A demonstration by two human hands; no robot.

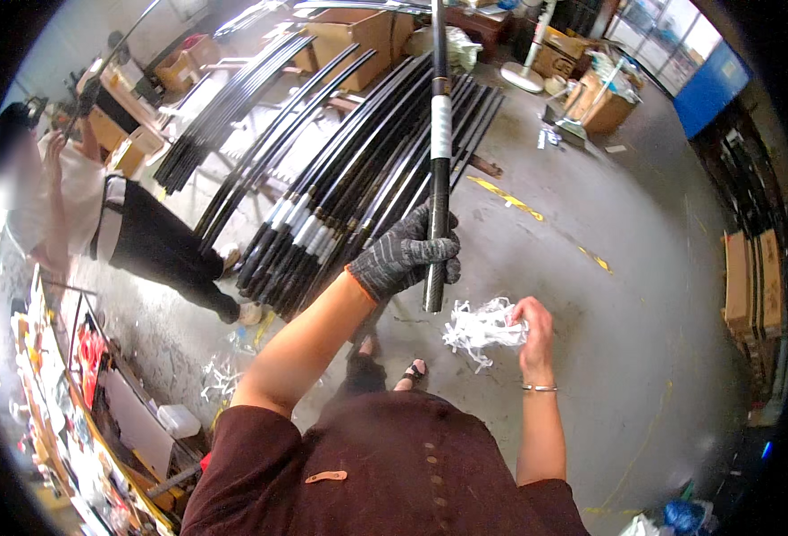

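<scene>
My left hand (401, 255), in a dark grey knitted glove with an orange cuff, is wrapped round the lower part of a long black pole (440, 183). The pole stands almost upright in front of me, a white band round its middle, and its top runs out of the picture. Lower and to the right, my bare right hand (534, 338) is closed on a loose bunch of thin white strips (479, 330). These strips hang beside the pole's bottom end, apart from it. Beyond my left hand lie many similar black poles (340, 192), side by side on a low support.
At the left a person (72, 201) stands by the poles with a raised hand near a thin rod. A cluttered workbench (99, 420) runs along the lower left. Cardboard boxes (751, 281) stand at the right, with a filled carton (599, 103) and dustpan (565, 127) farther back.
</scene>
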